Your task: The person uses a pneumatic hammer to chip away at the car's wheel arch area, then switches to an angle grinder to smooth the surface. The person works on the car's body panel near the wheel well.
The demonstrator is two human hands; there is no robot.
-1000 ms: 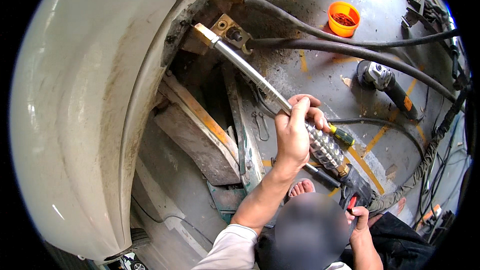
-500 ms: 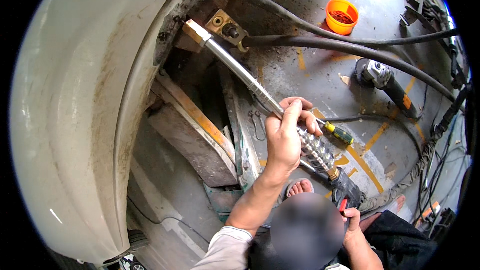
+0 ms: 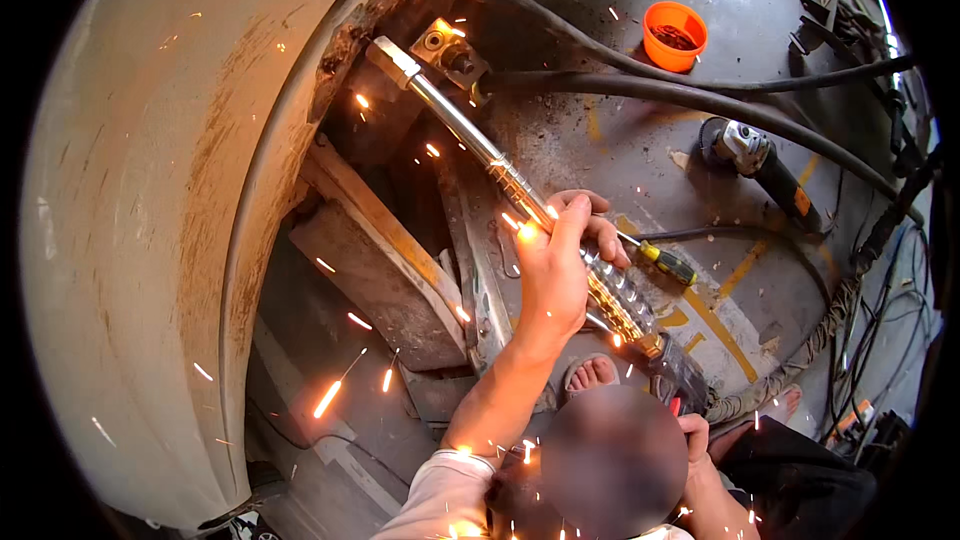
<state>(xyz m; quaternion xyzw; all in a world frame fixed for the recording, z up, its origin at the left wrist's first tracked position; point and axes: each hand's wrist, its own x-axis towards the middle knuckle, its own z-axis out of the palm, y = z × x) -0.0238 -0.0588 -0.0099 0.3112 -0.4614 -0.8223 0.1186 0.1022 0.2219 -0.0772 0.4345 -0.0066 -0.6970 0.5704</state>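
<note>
A long welding gun (image 3: 455,115) slants from the lower right up to the car body (image 3: 130,240). Its metal tip (image 3: 395,62) meets or nearly meets the rusty panel edge (image 3: 338,55); exact contact is unclear. Orange sparks scatter across the panel and down over my arms. My left hand (image 3: 555,275) is wrapped round the rod, just above its coiled spring (image 3: 615,305). At the dark handle (image 3: 680,370) my right hand (image 3: 700,445) is closed by the red trigger (image 3: 675,406), its fingers partly hidden by a blurred round patch. A brass clamp block (image 3: 450,48) sits beside the tip.
Thick black cables (image 3: 690,90) cross the floor from the panel edge. Beyond them stands an orange cup (image 3: 672,25) of small dark pieces. An angle grinder (image 3: 770,170) and a yellow-green screwdriver (image 3: 668,263) lie right of my hands. A rusty-topped metal support (image 3: 375,225) stands near the car.
Sparks now burst out and fly widely, tinting the panel and rod orange. Both hands keep their grip on the welding gun; the view has shifted slightly.
</note>
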